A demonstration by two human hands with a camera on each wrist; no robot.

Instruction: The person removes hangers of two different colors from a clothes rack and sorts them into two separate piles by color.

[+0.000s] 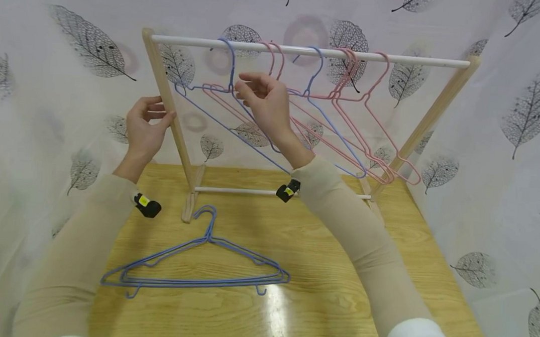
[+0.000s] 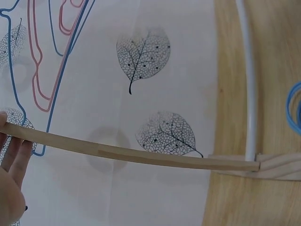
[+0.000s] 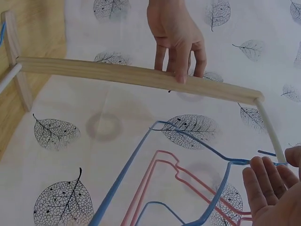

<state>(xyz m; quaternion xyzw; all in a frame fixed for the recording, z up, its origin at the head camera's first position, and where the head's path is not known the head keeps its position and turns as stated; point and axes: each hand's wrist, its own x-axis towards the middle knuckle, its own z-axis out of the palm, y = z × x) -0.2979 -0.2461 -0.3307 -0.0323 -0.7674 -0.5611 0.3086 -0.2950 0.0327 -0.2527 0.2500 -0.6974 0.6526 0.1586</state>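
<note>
My left hand [image 1: 146, 128] pinches the left wooden post [image 1: 178, 142] of a clothes rack, thumb on the near side and fingers reaching behind it. By the neck of a blue hanger [image 1: 232, 66], which hangs leftmost on the white top rod [image 1: 189, 42], is my right hand [image 1: 269, 105]. Its fingers look loosely extended in the right wrist view, with nothing gripped between them. Further right on the rod hang several pink hangers [image 1: 381, 78] and another blue hanger [image 1: 320, 67]. My right hand hides part of the pink ones behind it.
Blue hangers [image 1: 210, 236] lie stacked on the wooden tabletop [image 1: 319, 291] in front of the rack, hooks toward it. A white lower bar [image 1: 237, 190] joins the rack's feet. The right post [image 1: 430, 115] leans outward in view. Leaf-printed sheeting [image 1: 499, 198] surrounds the table.
</note>
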